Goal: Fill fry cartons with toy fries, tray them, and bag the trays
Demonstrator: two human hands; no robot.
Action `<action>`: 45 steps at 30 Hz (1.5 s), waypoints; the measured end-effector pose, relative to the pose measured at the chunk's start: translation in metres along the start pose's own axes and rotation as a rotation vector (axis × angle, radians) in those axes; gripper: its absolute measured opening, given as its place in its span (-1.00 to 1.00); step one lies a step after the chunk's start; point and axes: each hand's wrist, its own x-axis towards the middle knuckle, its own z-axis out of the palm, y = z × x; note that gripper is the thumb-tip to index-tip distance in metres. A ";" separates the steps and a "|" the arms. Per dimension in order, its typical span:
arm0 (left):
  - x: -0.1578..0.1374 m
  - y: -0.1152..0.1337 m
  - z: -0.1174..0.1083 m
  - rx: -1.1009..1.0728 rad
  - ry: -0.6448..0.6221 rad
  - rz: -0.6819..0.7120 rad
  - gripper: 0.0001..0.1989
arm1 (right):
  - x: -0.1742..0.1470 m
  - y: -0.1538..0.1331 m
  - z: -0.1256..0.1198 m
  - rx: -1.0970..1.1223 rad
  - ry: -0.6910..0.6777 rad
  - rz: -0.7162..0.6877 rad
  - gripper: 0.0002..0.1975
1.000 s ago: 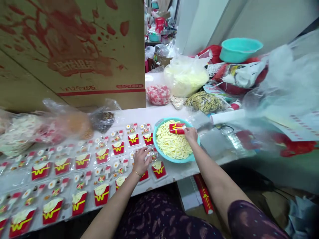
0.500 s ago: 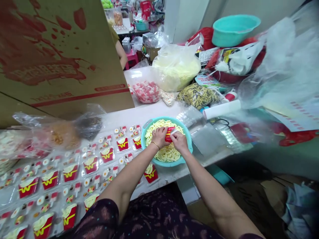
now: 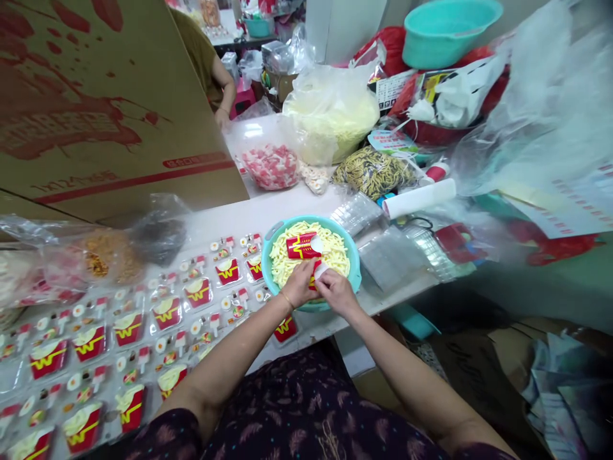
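Currently, the left hand (image 3: pixel 301 284) grips a red carton (image 3: pixel 317 271) by its body; the right hand (image 3: pixel 336 291) closes its grip at the carton's white end. The carton is above the near side of the basin (image 3: pixel 355 265), which sits by the front edge of the tabletop (image 3: pixel 211 220). Fries (image 3: pixel 339 257) fill the basin; a carton stack (image 3: pixel 301 245) lies on them, beyond both hands. Packs (image 3: pixel 227 271) stand in rows toward the tabletop's left end.
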 end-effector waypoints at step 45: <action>-0.045 -0.019 -0.014 0.112 0.165 -0.306 -0.22 | 0.041 0.023 0.009 0.316 -0.284 0.116 -0.61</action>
